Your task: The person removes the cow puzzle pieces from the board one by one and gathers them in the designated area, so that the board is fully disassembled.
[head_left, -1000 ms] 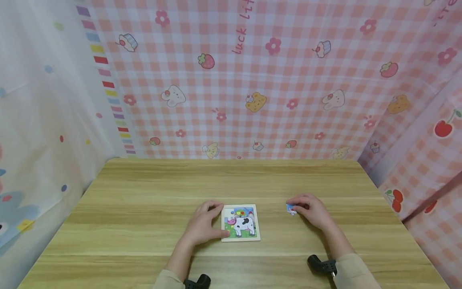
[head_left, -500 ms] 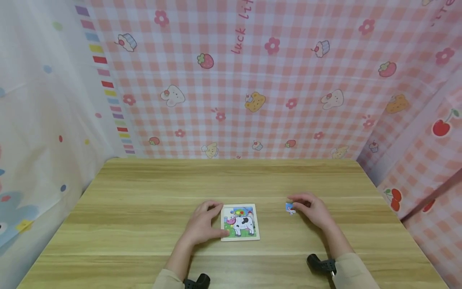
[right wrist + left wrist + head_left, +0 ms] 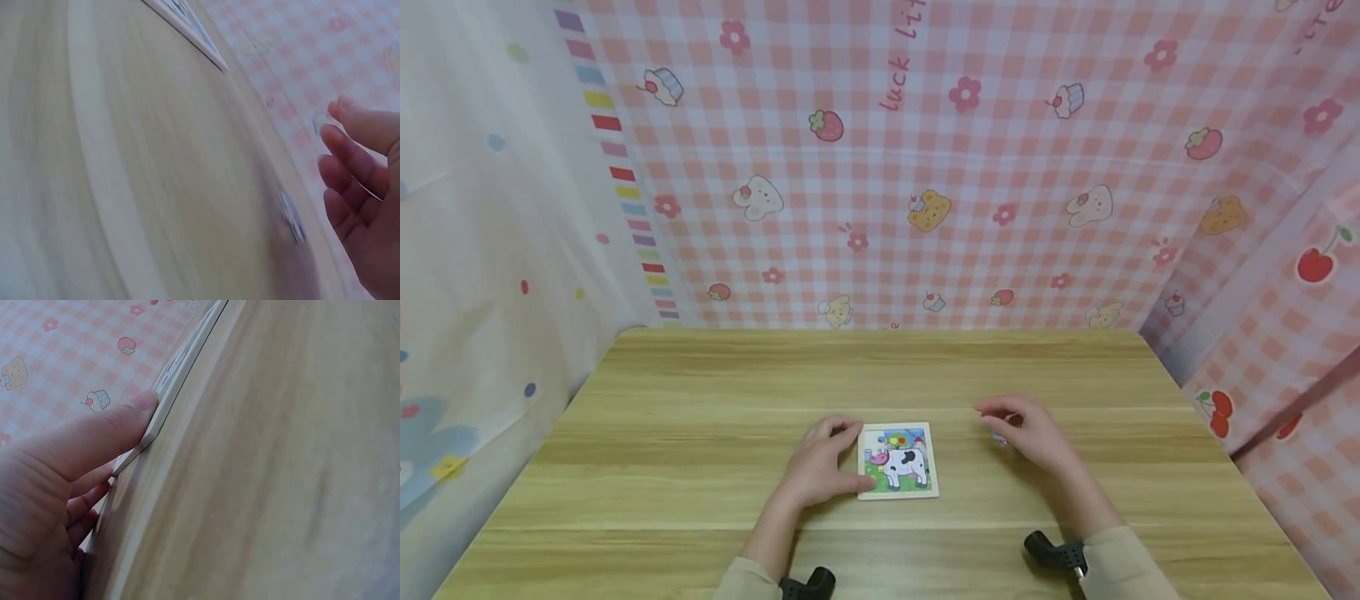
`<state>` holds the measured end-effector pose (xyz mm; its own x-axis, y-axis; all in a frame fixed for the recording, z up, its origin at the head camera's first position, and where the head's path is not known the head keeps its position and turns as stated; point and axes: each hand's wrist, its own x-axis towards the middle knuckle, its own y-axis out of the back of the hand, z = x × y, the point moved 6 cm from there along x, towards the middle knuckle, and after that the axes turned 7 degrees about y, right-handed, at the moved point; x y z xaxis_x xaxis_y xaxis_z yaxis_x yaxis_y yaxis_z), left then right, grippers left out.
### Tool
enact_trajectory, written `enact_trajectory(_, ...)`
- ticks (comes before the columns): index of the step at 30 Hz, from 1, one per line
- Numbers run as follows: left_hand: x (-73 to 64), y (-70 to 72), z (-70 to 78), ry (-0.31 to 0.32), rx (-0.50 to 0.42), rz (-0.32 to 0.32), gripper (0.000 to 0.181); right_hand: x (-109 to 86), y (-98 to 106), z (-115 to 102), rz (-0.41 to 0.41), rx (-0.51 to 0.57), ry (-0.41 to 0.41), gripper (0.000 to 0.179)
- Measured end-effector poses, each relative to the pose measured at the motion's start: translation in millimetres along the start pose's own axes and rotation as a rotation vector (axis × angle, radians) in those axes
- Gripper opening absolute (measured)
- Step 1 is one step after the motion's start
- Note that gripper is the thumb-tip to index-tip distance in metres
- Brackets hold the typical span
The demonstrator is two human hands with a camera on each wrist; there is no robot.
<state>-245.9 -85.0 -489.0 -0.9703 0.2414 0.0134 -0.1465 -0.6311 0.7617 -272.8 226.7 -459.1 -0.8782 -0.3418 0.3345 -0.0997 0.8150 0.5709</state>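
A square puzzle with a cow picture (image 3: 898, 460) lies flat on the wooden table, in a pale frame. My left hand (image 3: 820, 467) holds it along its left side, thumb on the lower left part and a fingertip at the upper left corner. In the left wrist view the thumb (image 3: 100, 434) presses on the pale edge. To the right, my right hand (image 3: 1033, 433) hovers over a small blue puzzle piece (image 3: 999, 438), partly hidden by the fingers. The right wrist view shows that piece (image 3: 292, 217) lying on the table, apart from the loosely bent fingers.
The wooden table (image 3: 715, 375) reaches back to a pink checked curtain (image 3: 880, 167). A white curtain (image 3: 497, 208) hangs at the left and another checked one at the right. A black wrist mount (image 3: 1052, 550) is strapped on each forearm.
My right hand has moved slightly left, over the small puzzle piece, and now covers part of it. The left hand and the cow puzzle stay in place.
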Motion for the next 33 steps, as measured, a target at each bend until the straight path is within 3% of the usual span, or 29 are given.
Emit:
enact_trajectory(8,0.7,0.1,0.5,-0.001,0.013,-0.003,0.092,11.7,-34.1,-14.9,-0.121,0.049,0.031,0.022)
enact_trajectory(15,0.0,0.8,1.2,-0.011,0.015,-0.004,0.091,17.6,-59.1,-23.1,-0.168,0.089,0.066,0.023)
enact_trajectory(26,-0.5,0.0,2.0,-0.028,0.021,0.000,0.087,27.9,-89.8,-43.2,-0.276,0.051,0.133,0.022)
enact_trajectory(33,-1.1,-0.1,1.5,-0.046,0.021,0.004,0.087,37.0,-102.3,-51.8,-0.299,-0.013,0.209,0.027)
